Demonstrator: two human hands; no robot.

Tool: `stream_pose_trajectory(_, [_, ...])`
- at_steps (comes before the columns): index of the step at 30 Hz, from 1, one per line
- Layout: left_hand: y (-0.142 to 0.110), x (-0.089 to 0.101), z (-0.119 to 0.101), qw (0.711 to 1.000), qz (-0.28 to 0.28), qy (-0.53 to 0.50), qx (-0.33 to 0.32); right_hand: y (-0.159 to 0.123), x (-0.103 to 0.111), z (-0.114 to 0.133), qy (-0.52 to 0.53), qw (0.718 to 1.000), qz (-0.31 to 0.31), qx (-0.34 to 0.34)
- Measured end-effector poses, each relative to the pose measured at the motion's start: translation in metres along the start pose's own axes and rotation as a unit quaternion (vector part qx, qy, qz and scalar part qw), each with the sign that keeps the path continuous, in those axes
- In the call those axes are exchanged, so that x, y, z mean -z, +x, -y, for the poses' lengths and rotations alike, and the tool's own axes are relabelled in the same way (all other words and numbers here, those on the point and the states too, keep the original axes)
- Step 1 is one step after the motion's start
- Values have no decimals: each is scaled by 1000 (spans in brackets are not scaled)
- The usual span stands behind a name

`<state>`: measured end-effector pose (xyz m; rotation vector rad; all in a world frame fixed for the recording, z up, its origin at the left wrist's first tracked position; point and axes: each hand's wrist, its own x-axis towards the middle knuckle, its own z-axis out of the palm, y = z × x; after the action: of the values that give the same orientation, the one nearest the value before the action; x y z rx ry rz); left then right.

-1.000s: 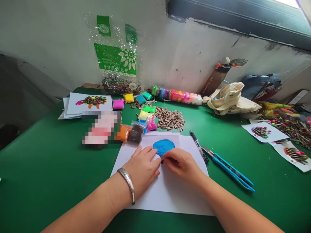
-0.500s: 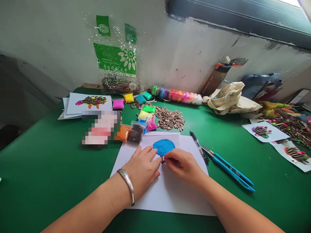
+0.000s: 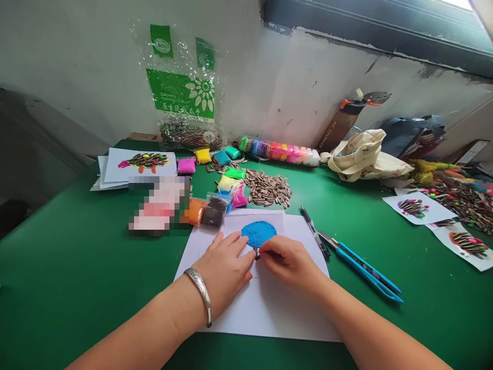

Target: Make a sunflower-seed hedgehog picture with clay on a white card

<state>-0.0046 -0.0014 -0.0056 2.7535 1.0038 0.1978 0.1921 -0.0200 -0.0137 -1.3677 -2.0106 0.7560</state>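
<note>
Green table: set against a scuffed white wall, with papers and packets laid across its top.
Right hand: held low over the paper, thumb and forefinger brought together at the black strip; whether it is pinched or only pressed cannot be told, and the other fingers are curled in.
Left hand: laid palm down with the fingers loosely spread; nothing is seen to be gripped, though the underside is hidden. A silver bangle is worn at the wrist.
Black strip: placed between the two hands, forward and left of the right hand, forward and right of the left. Its length, where not covered, is pointed from the blue disc towards the person. It is flanked closely by fingertips on both sides; which hand is nearer cannot be judged.
Blue disc: set just beyond the strip, its left edge met or nearly met by a left fingertip.
White sheet: spread beneath the hands, with a smaller paper on it under the disc.
Pen and blue cutter: laid slantwise to the right.
Brown packet: placed at the sheet's far left corner, with seeds heaped beyond.
</note>
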Motion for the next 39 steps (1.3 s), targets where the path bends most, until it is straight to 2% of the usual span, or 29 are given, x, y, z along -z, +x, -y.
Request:
stream_pose_trajectory(6, [4, 15, 4, 999, 21, -25, -5, 2, 6, 2, 95, 992, -41, -77])
stream_pose_trajectory(12, [6, 25, 20, 993, -98, -39, 50, 6, 12, -5, 155, 974, -106, -130])
stream_pose_trajectory(17, [7, 23, 31, 988, -116, -41, 98, 9, 18, -17, 105, 974, -140, -141])
stream_pose_trajectory(28, [10, 15, 38, 992, -100, 10, 77, 10, 23, -28, 60, 983, -116, -126])
stream_pose_trajectory(35, [10, 11, 28, 987, -160, 25, 4, 9, 24, -32, 19, 987, -116, -111])
stream_pose_trajectory(39, [10, 7, 24, 985, -173, 15, -24, 8, 21, -34, -7, 988, -120, -98])
